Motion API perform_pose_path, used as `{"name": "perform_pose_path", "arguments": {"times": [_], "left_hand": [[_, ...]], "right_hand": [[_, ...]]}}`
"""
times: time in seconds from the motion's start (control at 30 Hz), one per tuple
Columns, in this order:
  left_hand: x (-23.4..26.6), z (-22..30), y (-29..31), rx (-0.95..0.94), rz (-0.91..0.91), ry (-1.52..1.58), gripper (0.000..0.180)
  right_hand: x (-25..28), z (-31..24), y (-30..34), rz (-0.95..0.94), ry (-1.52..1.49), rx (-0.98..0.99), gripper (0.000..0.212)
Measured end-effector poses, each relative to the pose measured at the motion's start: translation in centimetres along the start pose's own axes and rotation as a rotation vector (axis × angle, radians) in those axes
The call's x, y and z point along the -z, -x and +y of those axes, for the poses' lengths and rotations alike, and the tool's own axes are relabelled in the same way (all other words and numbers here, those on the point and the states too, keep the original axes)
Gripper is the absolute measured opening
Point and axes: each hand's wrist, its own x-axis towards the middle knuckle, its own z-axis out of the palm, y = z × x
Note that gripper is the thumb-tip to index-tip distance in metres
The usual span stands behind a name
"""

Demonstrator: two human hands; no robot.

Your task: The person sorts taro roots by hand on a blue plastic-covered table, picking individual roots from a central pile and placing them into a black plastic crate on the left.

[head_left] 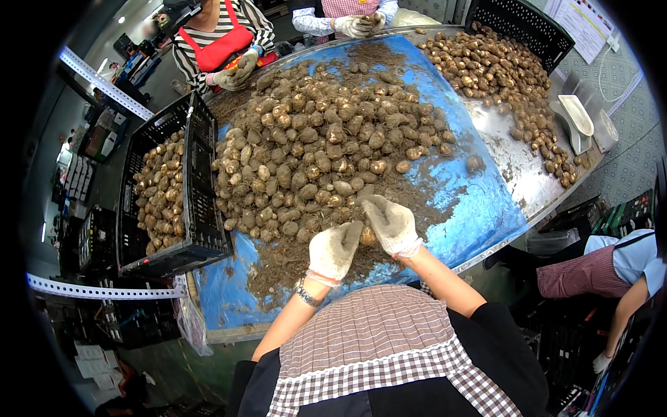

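Observation:
A heap of small brown, hairy, soil-covered taro corms [306, 146] lies before me on a blue plastic sheet [479, 201]. Both my hands wear whitish gloves dirtied with soil and meet at the heap's near edge. My left hand [332, 250] is closed, fingers pressed together; what they hold, if anything, is hidden. Beside it my right hand [391, 224] is curled, its fingertips pinched. A single taro corm [367, 237] shows between the hands, against the right palm. Loose soil and root fibres [278, 267] lie beneath them.
A black crate [201, 167] of taro stands at the left. Cleaner taro [486, 62] covers the metal table's far right, by a tipped black crate [524, 31] and a white scoop [575, 118]. Two gloved co-workers [236, 73] [358, 26] stand opposite; another person [583, 267] bends at right.

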Motion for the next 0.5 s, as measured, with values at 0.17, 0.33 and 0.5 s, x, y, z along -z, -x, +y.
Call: {"name": "perform_pose_path", "arguments": {"times": [0.17, 0.33, 0.5], "left_hand": [[0.3, 0.2, -0.3, -0.024, 0.02, -0.136, 0.032], [-0.1, -0.1, -0.1, -0.258, 0.159, -0.155, 0.025], [-0.4, 1.0, 0.4, 0.083, 0.148, 0.111, 0.015]], "right_hand": [[-0.1, 0.1, -0.1, 0.061, 0.054, 0.151, 0.022], [-0.4, 0.2, -0.4, 0.026, 0.141, 0.109, 0.022], [0.0, -0.5, -1.1, 0.012, -0.031, -0.096, 0.026]]}}
